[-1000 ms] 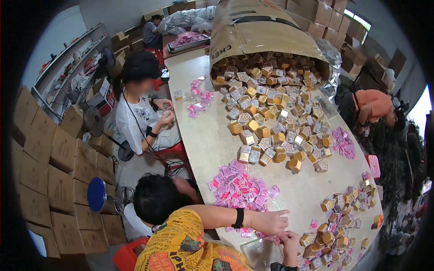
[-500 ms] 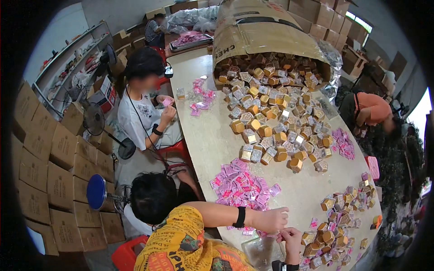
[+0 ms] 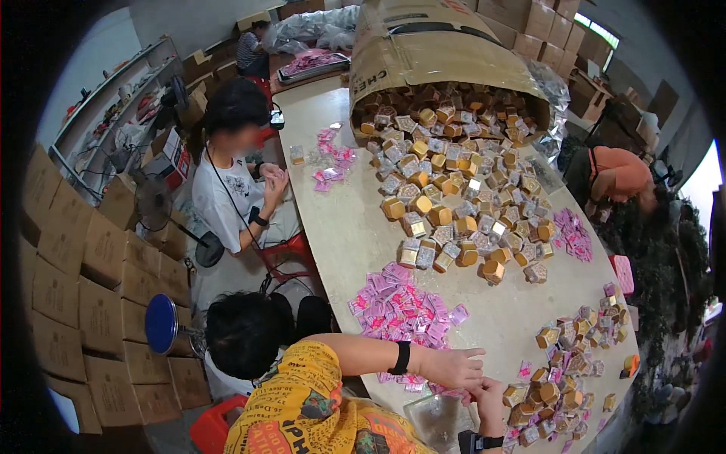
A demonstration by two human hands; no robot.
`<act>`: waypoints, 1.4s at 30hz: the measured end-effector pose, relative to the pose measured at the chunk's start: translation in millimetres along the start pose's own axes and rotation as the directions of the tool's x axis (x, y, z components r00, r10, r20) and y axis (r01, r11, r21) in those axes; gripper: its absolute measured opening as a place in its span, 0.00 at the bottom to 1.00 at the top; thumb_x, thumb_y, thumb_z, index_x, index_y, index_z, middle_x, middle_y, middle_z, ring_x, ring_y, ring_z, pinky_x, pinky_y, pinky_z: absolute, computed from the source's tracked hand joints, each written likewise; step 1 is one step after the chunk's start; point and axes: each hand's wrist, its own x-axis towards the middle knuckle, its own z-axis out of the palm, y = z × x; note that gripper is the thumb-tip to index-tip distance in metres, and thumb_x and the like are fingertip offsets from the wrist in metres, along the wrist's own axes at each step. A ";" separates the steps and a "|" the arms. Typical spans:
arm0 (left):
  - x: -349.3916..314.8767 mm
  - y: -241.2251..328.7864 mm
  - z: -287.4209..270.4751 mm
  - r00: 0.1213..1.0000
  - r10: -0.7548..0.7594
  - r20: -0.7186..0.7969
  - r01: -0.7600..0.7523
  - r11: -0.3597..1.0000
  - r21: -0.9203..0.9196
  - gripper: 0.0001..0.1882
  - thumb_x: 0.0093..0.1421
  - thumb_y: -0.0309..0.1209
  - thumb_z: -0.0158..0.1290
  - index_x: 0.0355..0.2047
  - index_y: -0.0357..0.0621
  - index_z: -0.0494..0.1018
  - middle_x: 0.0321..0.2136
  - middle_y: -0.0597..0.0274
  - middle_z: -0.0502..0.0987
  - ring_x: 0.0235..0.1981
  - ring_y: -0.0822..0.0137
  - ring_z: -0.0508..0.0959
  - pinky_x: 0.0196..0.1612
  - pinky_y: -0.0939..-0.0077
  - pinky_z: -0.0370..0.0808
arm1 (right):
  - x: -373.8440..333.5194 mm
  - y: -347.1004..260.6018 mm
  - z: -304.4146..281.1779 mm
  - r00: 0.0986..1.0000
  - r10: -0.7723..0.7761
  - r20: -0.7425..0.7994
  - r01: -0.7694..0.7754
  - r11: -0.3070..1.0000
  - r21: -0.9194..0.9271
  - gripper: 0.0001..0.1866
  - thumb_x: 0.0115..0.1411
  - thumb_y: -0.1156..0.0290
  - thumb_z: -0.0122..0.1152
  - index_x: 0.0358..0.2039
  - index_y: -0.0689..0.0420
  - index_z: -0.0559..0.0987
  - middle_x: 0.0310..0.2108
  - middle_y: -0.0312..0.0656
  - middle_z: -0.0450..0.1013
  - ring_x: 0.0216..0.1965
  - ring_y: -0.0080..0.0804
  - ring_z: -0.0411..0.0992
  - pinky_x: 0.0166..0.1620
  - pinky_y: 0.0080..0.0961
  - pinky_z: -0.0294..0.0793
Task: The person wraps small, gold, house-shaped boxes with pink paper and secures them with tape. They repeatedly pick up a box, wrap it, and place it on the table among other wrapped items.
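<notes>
Neither of my own hands comes into the picture. At the lower edge a co-worker in a yellow printed shirt (image 3: 310,408) leans over the table, seen from above. That person's two hands (image 3: 469,378) meet above a clear shallow tray (image 3: 431,420); what lies between the fingers is too small to make out. Beside them spreads a heap of small pink packets (image 3: 404,306). To their right lies a pile of gold-and-clear faceted little boxes (image 3: 548,397) mixed with pink packets. A larger spread of such boxes (image 3: 454,197) covers the table's middle.
A big carton (image 3: 454,60) lies on its side on the table (image 3: 340,234), boxes spilling from it. A co-worker in white (image 3: 223,197) sits at the left edge; one in orange (image 3: 620,174) bends at right. Stacked cartons (image 3: 98,303), a fan (image 3: 155,204) and a blue stool (image 3: 161,323) stand left.
The view has shifted slightly. The yellow-shirted co-worker's head has moved a little left, and dark shoes show beside it. The pink packet in the white-shirted co-worker's fingers no longer shows.
</notes>
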 end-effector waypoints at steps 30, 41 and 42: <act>-34.3 -28.1 26.4 0.236 -0.591 0.771 0.799 -0.334 -0.500 0.07 0.47 0.26 0.58 0.18 0.33 0.76 0.15 0.60 0.76 0.16 0.73 0.74 0.18 0.77 0.67 | 25.0 6.4 27.2 0.540 -0.701 0.465 0.540 -0.134 -0.831 0.10 0.49 0.76 0.60 0.34 0.58 0.74 0.22 0.41 0.67 0.22 0.38 0.71 0.24 0.32 0.72; -109.8 -163.3 -32.6 -0.162 -0.924 -0.347 0.955 -0.236 0.182 0.21 0.48 0.32 0.58 0.43 0.42 0.69 0.42 0.48 0.70 0.47 0.46 0.69 0.49 0.57 0.70 | 20.1 6.1 21.4 0.611 -0.774 0.163 0.449 0.169 -0.878 0.06 0.48 0.80 0.62 0.28 0.57 0.75 0.20 0.44 0.70 0.20 0.43 0.71 0.23 0.36 0.72; -123.4 -167.0 -33.6 -0.216 -0.908 -0.360 0.937 -0.296 0.187 0.22 0.50 0.32 0.56 0.45 0.43 0.67 0.41 0.47 0.71 0.46 0.46 0.71 0.49 0.56 0.71 | 18.3 6.8 20.5 0.612 -0.776 0.153 0.449 0.181 -0.875 0.07 0.48 0.80 0.62 0.27 0.57 0.75 0.19 0.45 0.70 0.20 0.43 0.71 0.23 0.36 0.72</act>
